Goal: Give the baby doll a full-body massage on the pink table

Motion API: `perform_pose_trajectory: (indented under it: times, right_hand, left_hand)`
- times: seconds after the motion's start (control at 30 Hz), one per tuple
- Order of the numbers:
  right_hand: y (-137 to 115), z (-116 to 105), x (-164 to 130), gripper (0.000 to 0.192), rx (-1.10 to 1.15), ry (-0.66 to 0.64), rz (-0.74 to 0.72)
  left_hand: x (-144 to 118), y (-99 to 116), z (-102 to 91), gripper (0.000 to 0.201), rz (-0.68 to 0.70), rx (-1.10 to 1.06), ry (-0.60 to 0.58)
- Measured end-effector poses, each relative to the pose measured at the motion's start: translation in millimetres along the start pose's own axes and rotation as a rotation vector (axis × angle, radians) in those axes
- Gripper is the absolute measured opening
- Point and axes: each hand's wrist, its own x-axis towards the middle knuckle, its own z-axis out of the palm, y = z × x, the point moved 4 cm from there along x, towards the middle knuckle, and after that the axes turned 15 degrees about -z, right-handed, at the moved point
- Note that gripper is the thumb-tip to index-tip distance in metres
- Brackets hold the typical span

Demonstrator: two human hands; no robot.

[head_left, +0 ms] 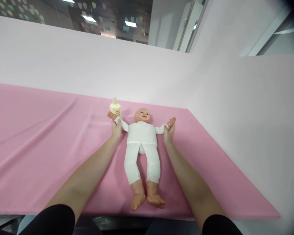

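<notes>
Pink cloth [39,137] is spread over the table, running from the near edge to a pale pink backdrop [88,65] that turns a corner at the far right. Glass panes with heart stickers are seen above the backdrop. A doll [142,143] in white clothes is laid on its back near the middle, feet toward the near edge. Its wrists are pinched by the left hand [116,128] and right hand [168,133], fingers closed narrowly. A cream bottle [115,107] is stood just beyond the left hand.
</notes>
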Motion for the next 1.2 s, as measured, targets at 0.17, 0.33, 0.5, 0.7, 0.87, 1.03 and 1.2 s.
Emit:
perform_pose_trajectory:
  times: [0.17,0.33,0.5,0.7,0.87,1.03,1.2]
  right_hand:
    - [-24.2,15.1,-5.2,0.059,-0.006,-0.251,-0.148]
    - [-18.9,23.3,-13.9,0.052,-0.219,-0.489,-0.233]
    - [-12.5,33.6,-21.3,0.059,-0.390,-0.733,-0.405]
    - [-7.3,33.0,-21.3,0.061,-0.384,-0.710,-0.389]
    - [-12.9,28.3,-18.3,0.053,-0.222,-0.525,-0.228]
    - [-17.7,21.1,-12.3,0.058,-0.026,-0.342,-0.113]
    - [5.3,4.2,-3.7,0.064,-0.036,-0.068,0.022]
  left_hand:
    - [-13.1,9.8,8.3,0.027,0.172,0.135,-0.095]
    - [-31.9,18.8,23.3,0.040,0.471,0.491,-0.234]
    - [-43.7,17.1,36.2,0.046,0.598,0.745,-0.385]
    - [-44.0,17.0,35.6,0.047,0.610,0.734,-0.357]
    - [-41.7,19.4,30.1,0.040,0.521,0.577,-0.303]
    - [-27.7,14.9,17.8,0.033,0.290,0.310,-0.171]
    - [-14.1,7.8,4.1,0.022,-0.032,0.042,0.002]
